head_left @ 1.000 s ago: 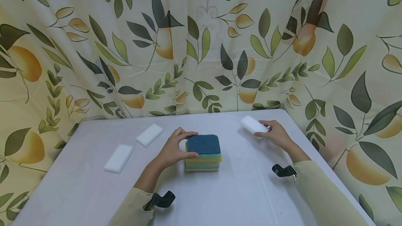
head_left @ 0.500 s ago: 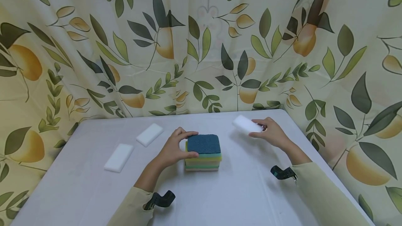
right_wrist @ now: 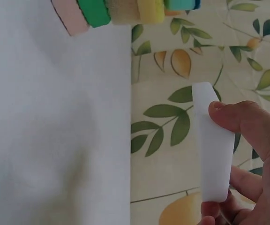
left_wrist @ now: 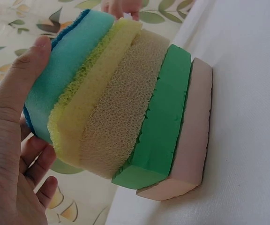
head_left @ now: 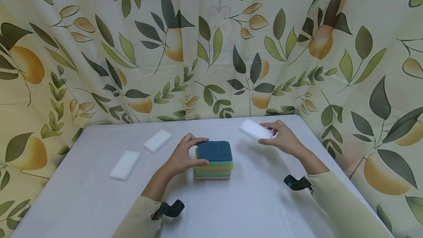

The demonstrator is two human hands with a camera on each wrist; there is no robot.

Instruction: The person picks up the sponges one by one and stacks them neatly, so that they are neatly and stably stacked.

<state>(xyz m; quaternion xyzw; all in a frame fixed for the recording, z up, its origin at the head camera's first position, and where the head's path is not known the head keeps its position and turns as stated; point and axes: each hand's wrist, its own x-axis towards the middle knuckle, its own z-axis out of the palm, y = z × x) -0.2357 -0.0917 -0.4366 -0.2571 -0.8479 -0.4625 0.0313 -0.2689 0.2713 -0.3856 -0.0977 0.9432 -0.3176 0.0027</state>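
Observation:
In the head view a stack of coloured sponges [head_left: 213, 171] stands mid-table: pink at the bottom, then green, porous beige, yellow, and a teal sponge [left_wrist: 69, 75] with a dark blue scouring face on top. My left hand [head_left: 181, 157] holds that teal sponge at its left end, thumb on the near side and fingers round the far side. Off to the right, my right hand [head_left: 281, 137] pinches a white melamine sponge [head_left: 254, 129] by its right end. Its shadow falls on the cloth below, and the right wrist view shows the white sponge [right_wrist: 212, 145] between thumb and fingers.
Left of the stack lie two more white sponges, one farther back [head_left: 157, 141] and one nearer [head_left: 125, 165]. A white cloth covers the table [head_left: 251, 201]. Behind its back edge hangs a leaf-and-fruit patterned curtain [head_left: 211, 83].
My right hand has carried the white sponge left, towards the stack, and slightly up in the head view. The left hand and the stack have stayed in place.

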